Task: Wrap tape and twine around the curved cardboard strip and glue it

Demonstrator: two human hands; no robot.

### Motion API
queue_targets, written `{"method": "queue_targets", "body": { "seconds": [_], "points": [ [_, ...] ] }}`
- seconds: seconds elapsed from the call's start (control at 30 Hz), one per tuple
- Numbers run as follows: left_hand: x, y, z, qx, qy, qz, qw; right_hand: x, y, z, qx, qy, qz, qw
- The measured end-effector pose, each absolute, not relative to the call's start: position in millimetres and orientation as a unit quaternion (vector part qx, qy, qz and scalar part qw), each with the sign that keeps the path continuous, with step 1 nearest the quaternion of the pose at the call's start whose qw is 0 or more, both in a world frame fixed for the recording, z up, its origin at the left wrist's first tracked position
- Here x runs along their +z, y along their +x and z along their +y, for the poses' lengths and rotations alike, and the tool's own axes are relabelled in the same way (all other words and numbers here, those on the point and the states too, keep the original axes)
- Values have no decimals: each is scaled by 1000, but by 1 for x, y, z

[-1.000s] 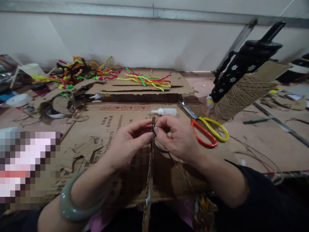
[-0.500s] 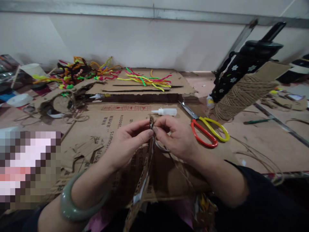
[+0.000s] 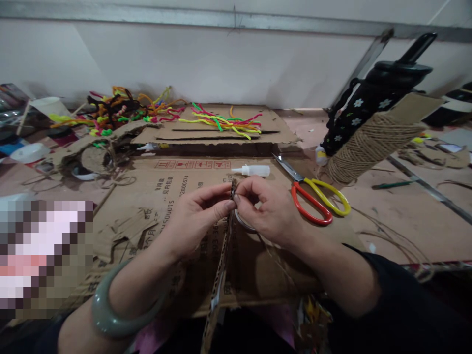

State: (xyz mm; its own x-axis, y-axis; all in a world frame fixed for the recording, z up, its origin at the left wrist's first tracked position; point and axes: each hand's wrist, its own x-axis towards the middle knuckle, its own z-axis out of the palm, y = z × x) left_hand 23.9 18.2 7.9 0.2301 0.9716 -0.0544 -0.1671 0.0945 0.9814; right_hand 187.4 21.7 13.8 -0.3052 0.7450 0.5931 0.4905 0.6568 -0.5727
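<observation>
Between both hands I pinch the top end of a narrow corrugated cardboard strip [image 3: 220,268], which hangs down toward my lap with its fluted edge showing. My left hand [image 3: 201,211] is closed on it from the left, thumb and fingertips together. From the right, my right hand [image 3: 267,209] pinches the same end, its fingertips touching the left thumb. A thin curved band [image 3: 245,223], partly hidden, shows below the right hand. Under the hands lies a printed cardboard sheet [image 3: 155,191]. Just beyond them rests a small clear glue bottle [image 3: 257,170].
Scissors [image 3: 320,201] with red and yellow handles lie at the right. Behind them stand a twine spool [image 3: 372,142] and a black flowered bottle [image 3: 368,98]. Pipe cleaners [image 3: 224,122] lie on cardboard at the back. Torn cardboard scraps [image 3: 129,228] are at the left.
The hanging part of the strip has swung slightly and turned, so its fluted edge shows more. Both hands stay in nearly the same place, still pinching its end.
</observation>
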Motion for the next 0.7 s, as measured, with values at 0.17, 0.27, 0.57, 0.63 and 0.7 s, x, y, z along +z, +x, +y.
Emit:
{"method": "queue_targets", "body": {
  "seconds": [0.17, 0.27, 0.57, 0.63, 0.7],
  "points": [
    [9, 25, 17, 460, 484, 410, 621, 16, 188, 21, 138, -384, -800, 441],
    [9, 25, 16, 467, 473, 402, 630, 17, 188, 21, 139, -382, -798, 445],
    [10, 26, 16, 483, 452, 395, 637, 14, 189, 24, 183, -380, -790, 444],
    [9, 26, 16, 482, 457, 392, 636, 14, 189, 24, 215, -375, -787, 440],
    [8, 25, 17, 480, 468, 394, 629, 14, 190, 24, 240, -374, -783, 436]
  ]
}}
